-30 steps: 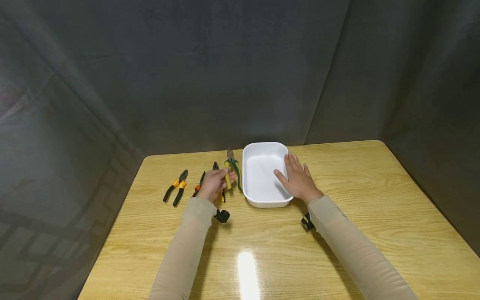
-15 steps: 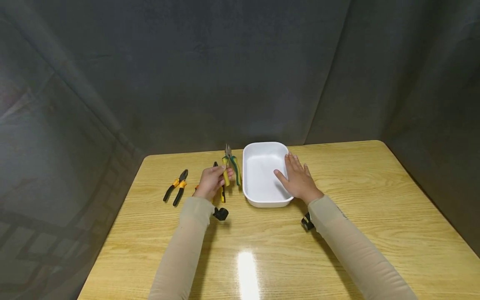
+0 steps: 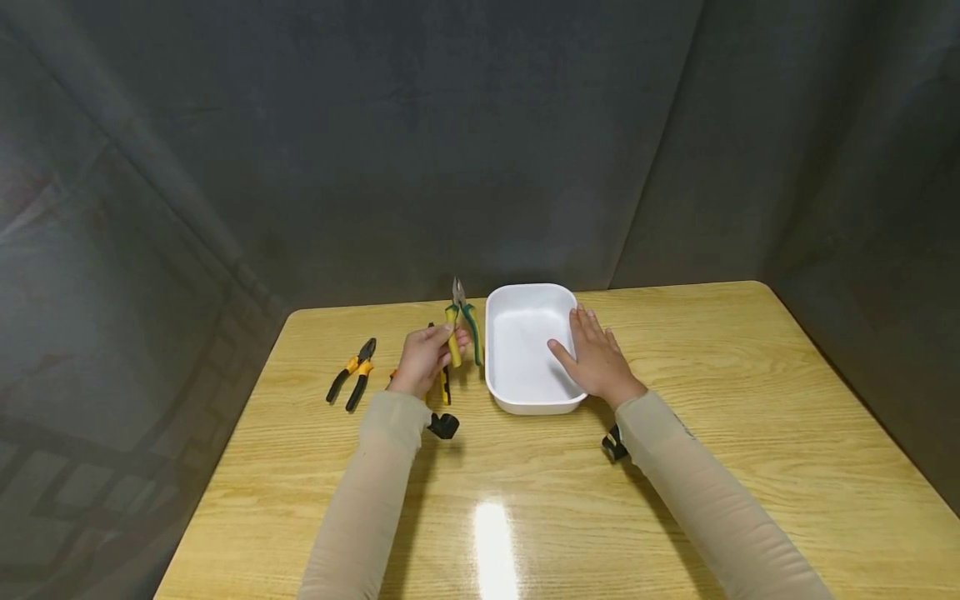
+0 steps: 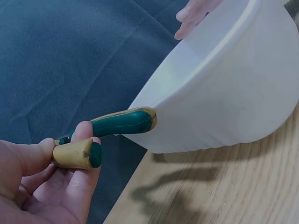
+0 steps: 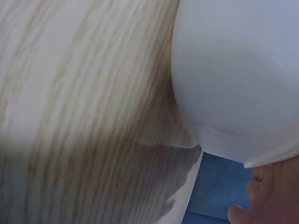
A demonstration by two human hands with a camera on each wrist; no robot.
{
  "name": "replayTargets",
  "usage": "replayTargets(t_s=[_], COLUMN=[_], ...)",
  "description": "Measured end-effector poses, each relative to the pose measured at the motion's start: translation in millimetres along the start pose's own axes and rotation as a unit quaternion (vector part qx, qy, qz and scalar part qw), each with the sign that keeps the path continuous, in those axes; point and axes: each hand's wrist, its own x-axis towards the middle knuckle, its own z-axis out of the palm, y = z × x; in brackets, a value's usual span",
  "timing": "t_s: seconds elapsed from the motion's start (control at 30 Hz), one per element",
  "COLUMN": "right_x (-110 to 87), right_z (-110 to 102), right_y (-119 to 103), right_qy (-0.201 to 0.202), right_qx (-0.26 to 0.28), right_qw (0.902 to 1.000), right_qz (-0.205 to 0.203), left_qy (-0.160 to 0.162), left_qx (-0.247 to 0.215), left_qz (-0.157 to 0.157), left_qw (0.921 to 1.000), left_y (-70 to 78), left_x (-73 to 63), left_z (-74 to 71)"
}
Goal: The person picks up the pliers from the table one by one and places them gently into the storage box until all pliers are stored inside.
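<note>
My left hand (image 3: 422,360) pinches a pair of combination pliers (image 3: 458,292) by one of its yellow-and-green handles. The pliers' jaws point away, and the two handles are spread. Up close in the left wrist view, thumb and fingers grip one handle (image 4: 72,155) while the other sticks out toward the white basin (image 4: 229,93); shadows fall on the wood below. On the basin's right rim, my right hand (image 3: 597,358) rests with straight fingers, its thumb over the inside. In the right wrist view, only part of this hand (image 5: 271,196) shows beside the basin wall.
Black-and-orange pliers (image 3: 352,375) lie on the left of the wooden table (image 3: 675,333). More tools are partly hidden under my left hand, including one with a black-and-yellow handle (image 3: 446,387). A dark grey curtain (image 3: 465,150) hangs behind the table.
My left hand has moved slightly away from me, carrying the yellow-and-green pliers; their tip now overlaps the curtain. My right hand and the basin have stayed put.
</note>
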Motion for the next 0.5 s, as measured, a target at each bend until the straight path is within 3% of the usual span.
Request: replayTargets(t_s=[0.5], right_x=[0.6], right_z=[-0.9], right_y=[-1.1], right_qy=[-0.006], right_qx=[0.000], right_qw=[1.0000], right_qz=[0.000], left_qy=[0.005], left_qx=[-0.022], left_qz=[0.007], left_qw=[0.9997], left_y=[5.5], left_x=[-1.9], left_z=[7.2])
